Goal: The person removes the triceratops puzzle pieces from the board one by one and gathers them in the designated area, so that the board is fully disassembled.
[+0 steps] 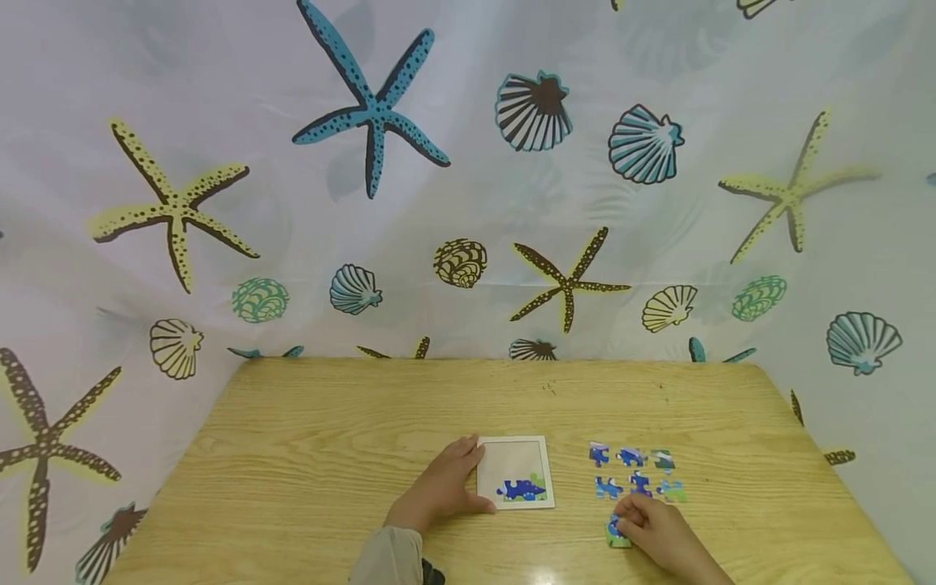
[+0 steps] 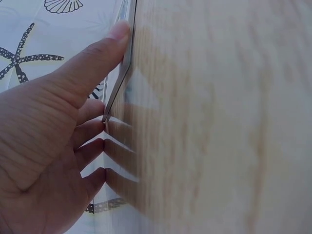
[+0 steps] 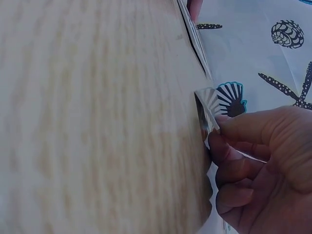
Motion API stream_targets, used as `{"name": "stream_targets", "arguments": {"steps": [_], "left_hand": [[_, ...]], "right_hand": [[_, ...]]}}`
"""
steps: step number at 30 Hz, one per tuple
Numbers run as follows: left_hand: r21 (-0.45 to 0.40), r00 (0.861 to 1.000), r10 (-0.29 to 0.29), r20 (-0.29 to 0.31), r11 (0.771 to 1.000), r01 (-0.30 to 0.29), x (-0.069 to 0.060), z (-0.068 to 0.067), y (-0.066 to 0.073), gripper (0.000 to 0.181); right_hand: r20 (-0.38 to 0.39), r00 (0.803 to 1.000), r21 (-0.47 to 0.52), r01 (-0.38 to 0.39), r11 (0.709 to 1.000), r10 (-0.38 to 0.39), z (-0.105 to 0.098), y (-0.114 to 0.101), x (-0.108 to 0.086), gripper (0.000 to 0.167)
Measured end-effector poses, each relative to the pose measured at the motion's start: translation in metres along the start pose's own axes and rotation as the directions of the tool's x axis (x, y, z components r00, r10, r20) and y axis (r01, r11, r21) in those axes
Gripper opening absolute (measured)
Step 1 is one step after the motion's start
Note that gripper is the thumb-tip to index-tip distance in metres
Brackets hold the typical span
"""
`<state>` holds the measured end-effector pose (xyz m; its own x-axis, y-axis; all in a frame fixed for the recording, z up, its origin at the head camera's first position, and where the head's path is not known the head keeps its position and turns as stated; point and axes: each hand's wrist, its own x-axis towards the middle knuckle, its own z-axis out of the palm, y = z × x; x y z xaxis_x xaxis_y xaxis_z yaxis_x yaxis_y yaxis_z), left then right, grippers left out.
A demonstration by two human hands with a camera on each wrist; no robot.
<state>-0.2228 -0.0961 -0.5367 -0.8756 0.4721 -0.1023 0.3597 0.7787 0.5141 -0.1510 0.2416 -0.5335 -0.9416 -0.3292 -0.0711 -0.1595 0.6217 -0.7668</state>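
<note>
A square puzzle tray with a white rim [image 1: 549,463] lies on the table. Joined blue and green puzzle pieces [image 1: 522,490] fill its lower right part. My left hand [image 1: 446,483] rests along the tray's left side, thumb at the lower left corner and fingers by the upper left. In the left wrist view, the left thumb [image 2: 92,66] lies on the tray's edge, with the other fingertips against the table. My right hand [image 1: 661,532] pinches a blue and green puzzle piece [image 1: 617,536] between thumb and forefinger, with one edge tilted up in the right wrist view.
Several loose puzzle pieces [image 1: 630,457] lie in two rows right of the tray, just beyond my right hand. The wooden table [image 1: 329,431] meets a white curtain [image 1: 468,195] printed with starfish and shells at its back and sides.
</note>
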Motion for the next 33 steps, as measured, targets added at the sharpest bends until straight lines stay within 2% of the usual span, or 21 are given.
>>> {"name": "stream_targets", "arguments": {"steps": [7, 12, 17, 24, 33], "left_hand": [[0.0, 1.0, 0.007, 0.001, 1.0, -0.007, 0.001, 0.001, -0.003, 0.095], [0.007, 1.0, 0.027, -0.01, 1.0, -0.027, 0.001, 0.001, -0.004, 0.095], [-0.015, 1.0, 0.022, -0.01, 1.0, -0.022, 0.0, -0.001, -0.001, 0.095], [-0.016, 1.0, 0.011, -0.006, 1.0, -0.011, -0.001, -0.001, -0.002, 0.095], [-0.009, 1.0, 0.007, -0.013, 1.0, -0.007, 0.001, 0.001, -0.004, 0.095]], "right_hand": [[-0.028, 0.999, -0.06, -0.039, 0.997, 0.037, 0.001, 0.0, 0.002, 0.01], [-0.04, 0.999, -0.067, -0.025, 0.997, 0.023, -0.001, -0.004, 0.003, 0.013], [-0.073, 0.997, -0.078, -0.03, 0.997, 0.024, -0.003, -0.01, 0.005, 0.015], [-0.056, 0.993, -0.1, 0.096, 0.99, -0.102, 0.01, -0.031, 0.027, 0.015], [0.007, 0.987, -0.023, 0.161, 0.987, -0.161, 0.041, -0.066, 0.063, 0.013]]}}
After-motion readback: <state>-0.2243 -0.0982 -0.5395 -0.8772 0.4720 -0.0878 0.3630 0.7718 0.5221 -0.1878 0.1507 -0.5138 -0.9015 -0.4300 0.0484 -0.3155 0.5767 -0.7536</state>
